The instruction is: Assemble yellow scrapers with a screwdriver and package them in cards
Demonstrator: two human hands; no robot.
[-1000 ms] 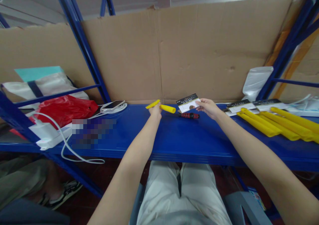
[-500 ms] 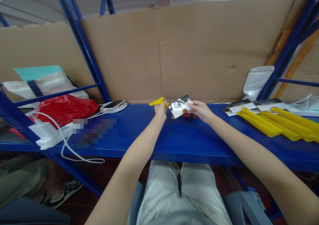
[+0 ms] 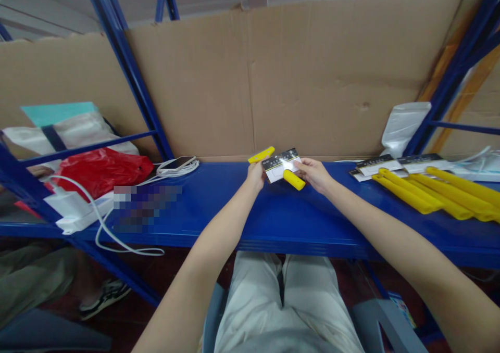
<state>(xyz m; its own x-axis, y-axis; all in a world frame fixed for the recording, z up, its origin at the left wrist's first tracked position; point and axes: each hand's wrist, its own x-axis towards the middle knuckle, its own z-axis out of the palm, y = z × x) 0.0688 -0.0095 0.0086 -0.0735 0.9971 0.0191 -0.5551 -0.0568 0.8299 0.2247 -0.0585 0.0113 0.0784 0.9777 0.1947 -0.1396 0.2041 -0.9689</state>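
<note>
A black-and-white printed card sleeve [image 3: 275, 166] is held up over the blue shelf between both hands. The yellow handle [image 3: 294, 180] of a tool sticks out below it, and a yellow end piece [image 3: 261, 154] shows beyond its upper left. I cannot make out what kind of tool it is. My left hand [image 3: 256, 176] is closed at the left edge of the sleeve, around the tool near its yellow end piece. With fingers and thumb pinched, my right hand [image 3: 313, 174] grips the right edge of the sleeve. The middle of the tool is hidden behind the card.
Several yellow-handled tools [image 3: 449, 194] with similar cards lie on the blue shelf [image 3: 219, 212] at right. On the left are a phone [image 3: 177, 164], a white cable, a power strip [image 3: 84, 212] and a red bag [image 3: 103, 171]. Cardboard [image 3: 304, 82] stands behind.
The yellow handle now protrudes through the lower side of the sleeve, where it was mostly hidden. My left hand has moved slightly right, and the yellow end piece with it. The sleeve has flattened.
</note>
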